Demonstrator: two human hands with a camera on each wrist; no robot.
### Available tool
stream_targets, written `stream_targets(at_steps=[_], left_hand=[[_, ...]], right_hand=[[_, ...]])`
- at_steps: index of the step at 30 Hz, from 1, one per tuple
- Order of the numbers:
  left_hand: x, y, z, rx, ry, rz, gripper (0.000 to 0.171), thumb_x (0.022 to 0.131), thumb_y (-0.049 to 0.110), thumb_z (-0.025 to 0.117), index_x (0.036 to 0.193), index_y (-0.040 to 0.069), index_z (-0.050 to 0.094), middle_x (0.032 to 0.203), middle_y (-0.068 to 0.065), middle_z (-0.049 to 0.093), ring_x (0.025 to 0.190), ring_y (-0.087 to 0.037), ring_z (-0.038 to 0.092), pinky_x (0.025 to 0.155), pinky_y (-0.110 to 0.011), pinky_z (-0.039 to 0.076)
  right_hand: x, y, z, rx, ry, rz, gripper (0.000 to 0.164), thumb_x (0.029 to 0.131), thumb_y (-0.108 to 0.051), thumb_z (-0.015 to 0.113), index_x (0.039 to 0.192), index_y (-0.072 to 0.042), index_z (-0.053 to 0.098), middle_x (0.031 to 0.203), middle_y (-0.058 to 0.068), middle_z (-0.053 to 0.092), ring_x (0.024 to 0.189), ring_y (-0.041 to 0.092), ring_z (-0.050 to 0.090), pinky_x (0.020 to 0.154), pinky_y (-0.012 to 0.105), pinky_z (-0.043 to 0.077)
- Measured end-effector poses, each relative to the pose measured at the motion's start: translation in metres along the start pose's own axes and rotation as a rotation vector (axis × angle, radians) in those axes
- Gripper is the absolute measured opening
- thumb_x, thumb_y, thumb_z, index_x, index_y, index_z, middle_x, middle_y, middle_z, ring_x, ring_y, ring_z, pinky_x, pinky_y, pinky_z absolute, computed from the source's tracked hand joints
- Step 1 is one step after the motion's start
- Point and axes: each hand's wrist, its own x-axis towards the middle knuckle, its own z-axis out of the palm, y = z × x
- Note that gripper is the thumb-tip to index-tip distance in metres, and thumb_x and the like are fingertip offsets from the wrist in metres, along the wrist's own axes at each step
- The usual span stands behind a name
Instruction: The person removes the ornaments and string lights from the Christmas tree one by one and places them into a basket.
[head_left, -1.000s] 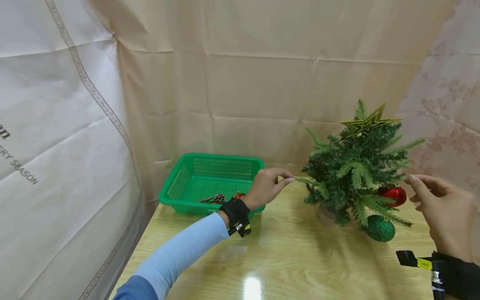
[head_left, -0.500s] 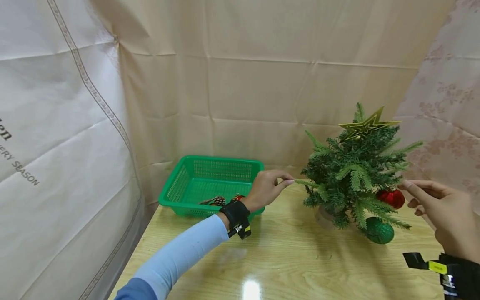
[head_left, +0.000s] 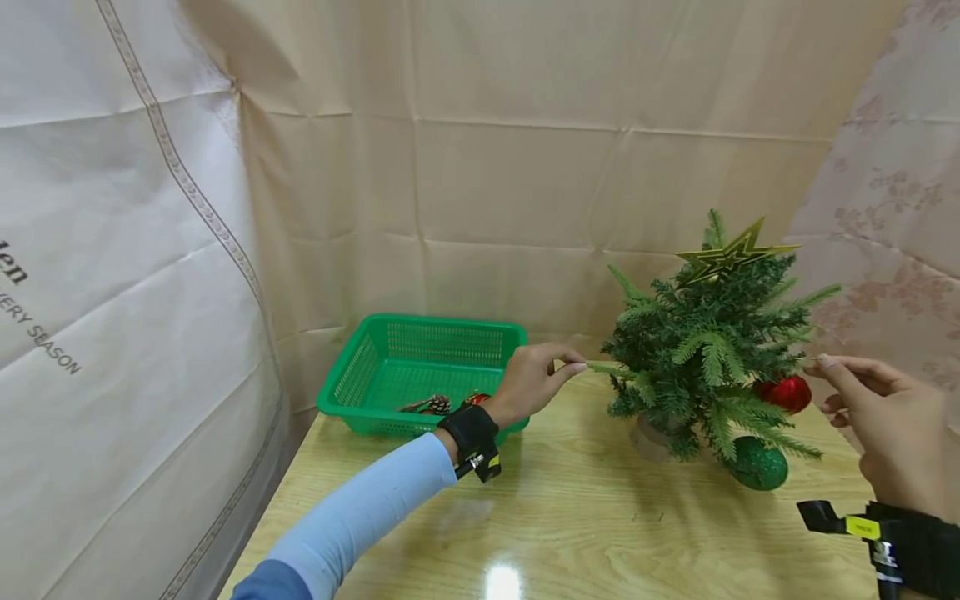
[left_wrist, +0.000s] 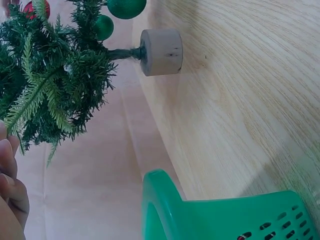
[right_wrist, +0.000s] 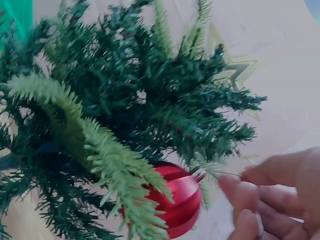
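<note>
A small artificial Christmas tree [head_left: 697, 350] stands on the table at the right, its round base [left_wrist: 164, 52] showing in the left wrist view. My left hand [head_left: 531, 382] pinches the tip of a light green branch on the tree's left. On the other side, my right hand [head_left: 896, 417] pinches the thin gold hanging string [right_wrist: 227, 173] of a shiny red ball ornament [right_wrist: 182, 207]. That ball sits against the right-hand branches, partly behind a sprig. Below it hangs a glittery green ball ornament [head_left: 759, 463]. A gold star [head_left: 738, 252] is near the treetop.
A green plastic basket [head_left: 442, 320] stands behind my left forearm. Inside lie a pine cone [head_left: 439, 405] and a red ornament [head_left: 477, 399], partly hidden by the basket's wall and my wrist. Cloth sheets [head_left: 510, 183] hang behind the wooden table [head_left: 570, 533].
My right hand has moved slightly in toward the tree, then back out a little, and the red ball has shifted slightly with it. The left hand stays on the branch tip.
</note>
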Motion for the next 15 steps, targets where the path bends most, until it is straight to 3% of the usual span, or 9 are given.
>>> stream_targets(at_steps=[4,7,10,15], left_hand=[[0.0,0.0,0.0,-0.001,-0.002,0.0,0.015,0.102,0.019,0.068,0.11,0.012,0.078,0.099,0.001,0.076,0.053,-0.004,0.039,0.054,-0.021,0.031],[-0.001,0.0,0.0,-0.003,0.0,0.003,0.015,0.102,0.019,0.068,0.11,0.011,0.078,0.099,0.0,0.076,0.053,-0.004,0.039,0.054,-0.021,0.03],[0.0,0.0,0.0,-0.004,0.001,0.004,0.015,0.101,0.019,0.069,0.11,0.011,0.078,0.099,-0.001,0.076,0.053,-0.004,0.039,0.054,-0.021,0.031],[-0.001,0.0,0.0,0.004,-0.001,-0.001,0.015,0.101,0.019,0.069,0.11,0.011,0.078,0.099,0.0,0.075,0.054,-0.005,0.04,0.055,-0.021,0.03]], right_hand=[[0.0,0.009,0.002,-0.069,-0.111,-0.023,0.011,0.107,-0.028,0.059,0.115,-0.031,0.066,0.09,-0.03,0.064,0.067,0.006,0.057,0.056,0.024,0.045],[0.0,0.013,0.003,-0.116,-0.139,-0.024,0.01,0.108,-0.028,0.057,0.114,-0.033,0.063,0.089,-0.032,0.062,0.068,0.006,0.057,0.058,0.025,0.046],[0.001,0.01,0.004,-0.093,-0.094,-0.014,0.01,0.108,-0.028,0.057,0.114,-0.033,0.063,0.089,-0.031,0.062,0.066,0.006,0.057,0.057,0.024,0.045],[0.004,-0.002,0.003,0.01,0.069,0.0,0.018,0.105,-0.028,0.062,0.121,-0.025,0.069,0.09,-0.026,0.066,0.061,0.006,0.056,0.055,0.017,0.045]])
